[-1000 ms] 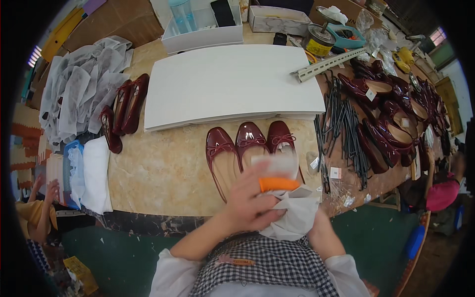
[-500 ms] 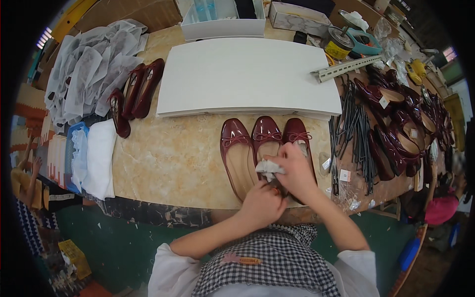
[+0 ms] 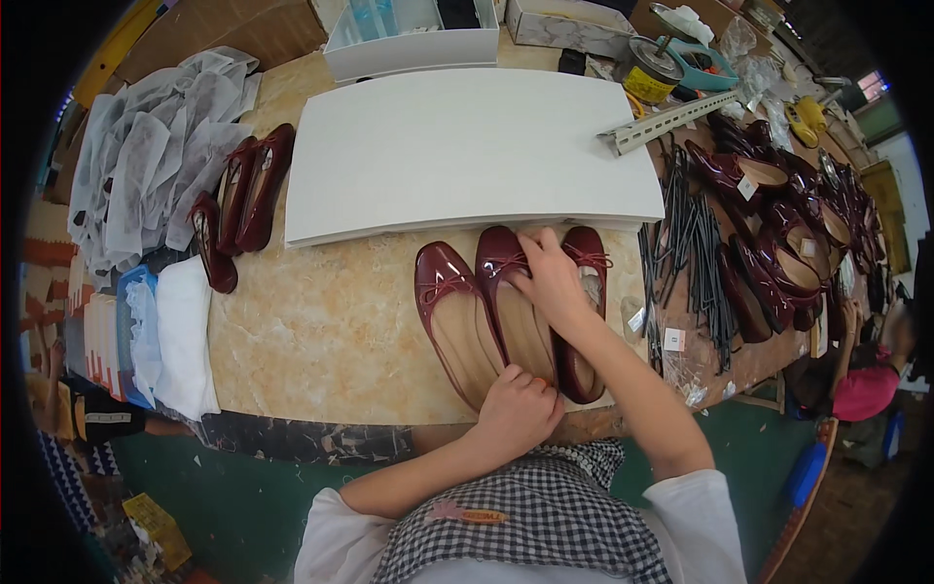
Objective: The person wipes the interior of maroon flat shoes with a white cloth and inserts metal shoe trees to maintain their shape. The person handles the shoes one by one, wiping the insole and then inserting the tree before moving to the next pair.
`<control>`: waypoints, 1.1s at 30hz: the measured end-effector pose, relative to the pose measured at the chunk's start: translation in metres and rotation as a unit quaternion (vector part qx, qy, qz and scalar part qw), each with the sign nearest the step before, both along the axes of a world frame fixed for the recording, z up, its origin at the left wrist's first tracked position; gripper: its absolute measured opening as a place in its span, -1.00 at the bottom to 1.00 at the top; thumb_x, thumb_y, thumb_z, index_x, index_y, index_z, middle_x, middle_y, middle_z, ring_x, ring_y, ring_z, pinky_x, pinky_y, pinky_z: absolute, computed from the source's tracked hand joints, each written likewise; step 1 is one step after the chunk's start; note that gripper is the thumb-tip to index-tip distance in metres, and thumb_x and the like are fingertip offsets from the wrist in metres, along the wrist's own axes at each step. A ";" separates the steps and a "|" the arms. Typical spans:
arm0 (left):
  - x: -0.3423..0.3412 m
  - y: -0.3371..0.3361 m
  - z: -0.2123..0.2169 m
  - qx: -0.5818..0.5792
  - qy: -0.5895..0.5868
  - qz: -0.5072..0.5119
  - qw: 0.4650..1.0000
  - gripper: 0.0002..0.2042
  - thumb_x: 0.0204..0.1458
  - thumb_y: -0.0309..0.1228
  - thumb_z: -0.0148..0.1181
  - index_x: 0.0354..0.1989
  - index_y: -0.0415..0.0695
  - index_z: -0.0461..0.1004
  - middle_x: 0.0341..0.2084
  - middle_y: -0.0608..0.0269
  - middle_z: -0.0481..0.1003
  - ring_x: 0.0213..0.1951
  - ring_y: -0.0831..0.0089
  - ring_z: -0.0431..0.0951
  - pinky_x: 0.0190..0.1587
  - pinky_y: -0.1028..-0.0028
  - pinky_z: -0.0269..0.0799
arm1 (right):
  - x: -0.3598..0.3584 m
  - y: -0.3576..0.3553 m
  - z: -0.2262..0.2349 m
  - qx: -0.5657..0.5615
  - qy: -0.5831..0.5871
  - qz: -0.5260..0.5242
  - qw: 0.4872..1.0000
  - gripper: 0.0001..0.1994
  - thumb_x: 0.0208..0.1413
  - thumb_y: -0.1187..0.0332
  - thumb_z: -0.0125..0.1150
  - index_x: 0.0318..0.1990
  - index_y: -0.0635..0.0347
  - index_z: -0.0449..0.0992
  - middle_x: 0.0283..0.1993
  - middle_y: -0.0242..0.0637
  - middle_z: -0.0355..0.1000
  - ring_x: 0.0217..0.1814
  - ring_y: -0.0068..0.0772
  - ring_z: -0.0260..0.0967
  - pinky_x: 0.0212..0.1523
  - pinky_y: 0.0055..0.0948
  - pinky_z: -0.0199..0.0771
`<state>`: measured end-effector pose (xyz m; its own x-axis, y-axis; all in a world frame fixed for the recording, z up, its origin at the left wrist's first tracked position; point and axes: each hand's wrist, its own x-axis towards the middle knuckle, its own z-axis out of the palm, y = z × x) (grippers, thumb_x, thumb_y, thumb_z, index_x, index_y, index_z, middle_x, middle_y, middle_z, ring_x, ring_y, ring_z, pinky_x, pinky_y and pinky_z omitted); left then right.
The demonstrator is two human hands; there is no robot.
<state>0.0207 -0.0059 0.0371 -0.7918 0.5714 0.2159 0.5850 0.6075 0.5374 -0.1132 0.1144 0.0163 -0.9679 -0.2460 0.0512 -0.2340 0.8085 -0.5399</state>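
Three flat shoes (image 3: 506, 311) lie side by side at the bench's (image 3: 321, 331) near edge, the board (image 3: 467, 151) behind them, metal rods (image 3: 691, 263) to their right.

This was a shoemaking workshop. A marbled worktop (image 3: 321, 331) carried dark red ballet flats (image 3: 486, 311) in a row, with a heap of more shoes (image 3: 778, 224) to their right, dark metal rods (image 3: 691, 263) between, a white board (image 3: 467, 146) behind them, and stacked fabric sheets (image 3: 146, 165) far left.
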 end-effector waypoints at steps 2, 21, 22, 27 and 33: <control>-0.008 -0.001 0.002 -0.026 -0.003 -0.021 0.999 -0.73 -0.05 -0.31 0.16 -0.70 -0.17 0.51 -0.70 0.18 0.47 -0.55 0.33 0.49 -0.28 0.36 0.29 | -0.013 -0.005 0.001 0.046 -0.018 0.004 0.999 -0.48 -0.11 0.39 0.36 0.08 0.29 0.40 -0.11 0.04 0.30 -0.12 0.15 0.40 -0.13 -0.08 0.44; -0.076 -0.017 0.041 0.080 0.085 -0.021 0.993 -0.86 -0.15 -0.32 0.20 -0.50 -0.09 0.43 -0.39 0.00 0.44 -0.18 0.10 0.46 -0.08 0.16 0.38 | 0.100 0.059 0.054 -0.659 -0.243 -0.148 0.696 -0.41 0.25 0.25 0.07 0.37 0.12 0.03 0.30 -0.05 0.20 0.22 -0.19 0.31 0.12 -0.23 0.47; -0.058 -0.021 0.059 0.120 0.084 -0.063 0.987 -0.85 -0.17 -0.32 0.23 -0.47 -0.09 0.46 -0.36 0.03 0.45 -0.11 0.10 0.46 0.03 0.14 0.29 | 0.097 0.063 0.044 -0.660 -0.324 -0.194 0.650 -0.45 0.25 0.18 0.06 0.33 0.14 0.13 0.25 -0.08 0.26 0.20 -0.18 0.33 0.16 -0.19 0.44; -0.047 -0.047 0.082 0.274 0.103 -0.014 0.956 -0.83 -0.18 -0.43 0.28 -0.35 -0.09 0.57 -0.18 0.11 0.51 0.04 0.13 0.45 0.20 0.14 0.19 | 0.114 0.000 0.083 -0.633 -0.403 -0.123 0.650 -0.55 0.20 0.30 0.10 0.22 0.19 0.27 0.17 -0.19 0.34 0.16 -0.26 0.36 0.09 -0.35 0.44; -0.043 -0.072 0.055 0.439 -0.200 0.323 0.814 -0.58 -0.02 -0.50 0.16 0.08 -0.14 0.36 -0.20 0.06 0.49 -0.09 0.22 0.50 -0.06 0.40 0.39 | 0.084 -0.003 0.102 -0.212 0.014 0.134 0.968 -0.32 -0.13 0.48 0.34 0.24 0.19 0.26 0.40 -0.02 0.00 0.41 0.01 0.03 0.31 -0.21 0.14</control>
<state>-0.0226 -0.0781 0.0919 -0.9730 -0.2287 -0.0324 -0.0328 -0.0019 0.9995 -0.0288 0.1115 0.1179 -0.8690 -0.4391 0.2281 -0.4244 0.4244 -0.7999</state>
